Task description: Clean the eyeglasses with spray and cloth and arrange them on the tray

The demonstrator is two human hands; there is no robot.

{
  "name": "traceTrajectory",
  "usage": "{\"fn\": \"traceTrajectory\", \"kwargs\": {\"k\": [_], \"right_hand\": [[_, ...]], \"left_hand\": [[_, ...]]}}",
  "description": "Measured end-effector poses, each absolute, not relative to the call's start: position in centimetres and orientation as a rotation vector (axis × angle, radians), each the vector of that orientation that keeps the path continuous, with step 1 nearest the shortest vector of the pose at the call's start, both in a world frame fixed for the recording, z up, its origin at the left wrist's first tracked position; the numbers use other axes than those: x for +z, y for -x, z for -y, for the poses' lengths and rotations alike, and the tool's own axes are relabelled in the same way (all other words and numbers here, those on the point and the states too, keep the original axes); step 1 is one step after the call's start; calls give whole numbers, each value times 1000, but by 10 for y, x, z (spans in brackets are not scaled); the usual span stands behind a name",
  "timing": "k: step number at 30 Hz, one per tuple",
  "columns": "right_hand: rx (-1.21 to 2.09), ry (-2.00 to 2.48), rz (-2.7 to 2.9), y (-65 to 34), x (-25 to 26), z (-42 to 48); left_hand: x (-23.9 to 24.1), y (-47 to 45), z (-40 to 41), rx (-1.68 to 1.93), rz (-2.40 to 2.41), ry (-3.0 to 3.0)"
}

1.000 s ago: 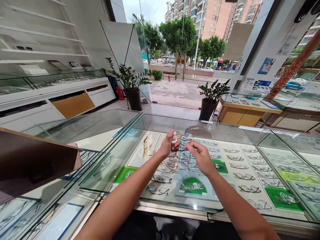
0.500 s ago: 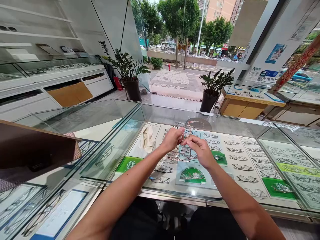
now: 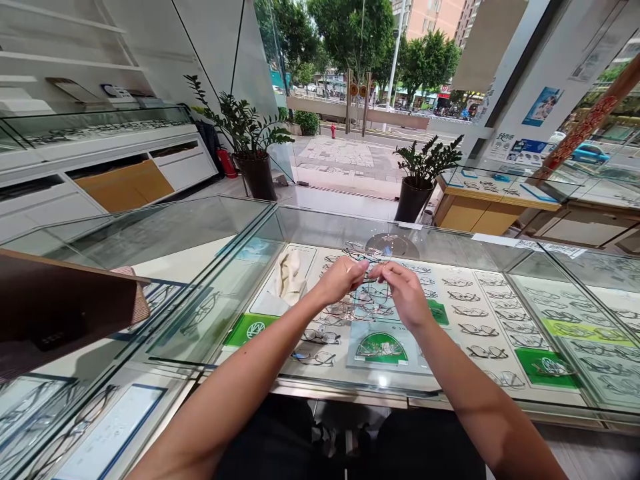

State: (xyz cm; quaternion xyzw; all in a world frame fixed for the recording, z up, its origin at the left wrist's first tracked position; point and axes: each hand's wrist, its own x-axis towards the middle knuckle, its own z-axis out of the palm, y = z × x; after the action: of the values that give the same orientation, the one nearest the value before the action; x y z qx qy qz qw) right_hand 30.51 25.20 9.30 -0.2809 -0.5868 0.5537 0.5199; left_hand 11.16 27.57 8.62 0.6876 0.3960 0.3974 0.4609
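Hands nearly meeting over a glass case (image 3: 345, 393), thin glasses (image 3: 373, 270) between the fingertips.
Clock centred on the glasses, 12 = straight ahead: green sign (image 3: 367, 349) in the case at 6, display frames (image 3: 479, 330) in rows at 4. Right hand (image 3: 406, 293) also at 4, thumb and fingertips squeezed together, pinching the glasses. Left hand (image 3: 341, 279) at 9, fingers curled, thumb on top; can't tell what's inside. Glasses' outline hard to pick out against the stock below. Pale cloth (image 3: 290, 275) further out at 9. Beyond: potted plant (image 3: 257, 175) at 10, second potted plant (image 3: 414, 200) at 1, trees (image 3: 350, 33) at 12.
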Motion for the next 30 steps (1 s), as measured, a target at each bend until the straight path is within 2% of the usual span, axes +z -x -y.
{"fn": "traceTrajectory", "kwargs": {"k": [5,14,20,25,30], "right_hand": [[1410,700,1200,-305,97,-256],[1447,658,1229,-305,96,-255],[1404,680,1249,-308,91,-260],[1379,700,1248,-309,84,-264],[1386,713,1265,-309,82,-263]], "left_hand": [[86,-111,-270,768,-1009,-1826],[87,-116,-266,720,-1022,-1843],[75,-78,-305,1195,-1168,-1631],[62,-3,-349,1691,-1800,-1210],[43,49,-362,1736,-2141,-959]]}}
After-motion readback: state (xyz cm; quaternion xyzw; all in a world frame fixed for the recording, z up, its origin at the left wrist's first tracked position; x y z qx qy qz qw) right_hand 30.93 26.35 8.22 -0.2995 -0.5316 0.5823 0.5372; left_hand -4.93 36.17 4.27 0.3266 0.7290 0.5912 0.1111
